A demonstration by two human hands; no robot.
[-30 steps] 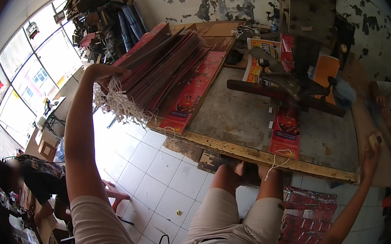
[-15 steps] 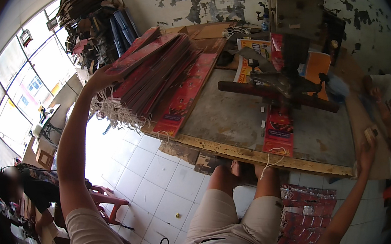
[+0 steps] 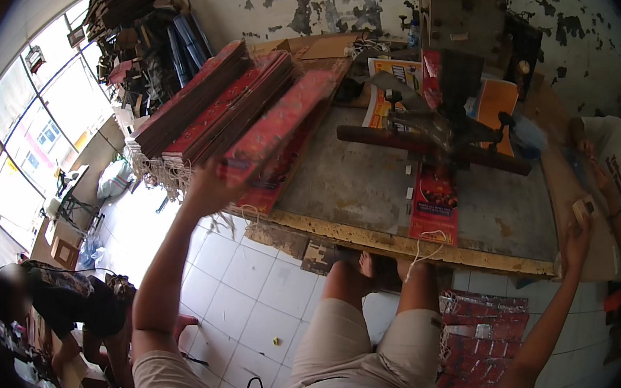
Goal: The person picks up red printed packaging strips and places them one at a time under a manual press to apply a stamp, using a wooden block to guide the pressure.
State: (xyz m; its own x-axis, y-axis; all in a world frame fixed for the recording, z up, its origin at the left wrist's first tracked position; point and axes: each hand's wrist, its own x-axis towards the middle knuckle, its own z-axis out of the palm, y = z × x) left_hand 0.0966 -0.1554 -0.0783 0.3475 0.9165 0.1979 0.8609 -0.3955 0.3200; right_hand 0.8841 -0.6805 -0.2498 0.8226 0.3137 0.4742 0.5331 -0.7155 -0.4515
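My left hand (image 3: 206, 193) grips the near end of a long, flat red printed strip (image 3: 281, 126), slightly blurred and tilted above the table. Beneath it, another red strip (image 3: 262, 198) lies along the table's left side. Just left of my hand are stacks of similar red strips (image 3: 201, 103), with white strings (image 3: 166, 174) hanging from their near ends. My right hand (image 3: 576, 239) is closed around a small wooden block (image 3: 585, 207) at the table's right edge. Between my hands, one red strip (image 3: 434, 201) lies under the dark bar of a metal press (image 3: 433, 145), its string over the front edge.
Red strips (image 3: 485, 334) lie on the tiled floor (image 3: 243, 305) right of my legs. Orange and yellow printed sheets (image 3: 496, 105) stand behind the press. One person (image 3: 617, 157) is at the far right; another (image 3: 74, 299) bends at the left. Piled material (image 3: 136, 54) stands at the back left.
My left hand has moved right and nearer, bringing a red strip off the stack. The remaining stacks have settled apart. My right hand stays at the wooden block.
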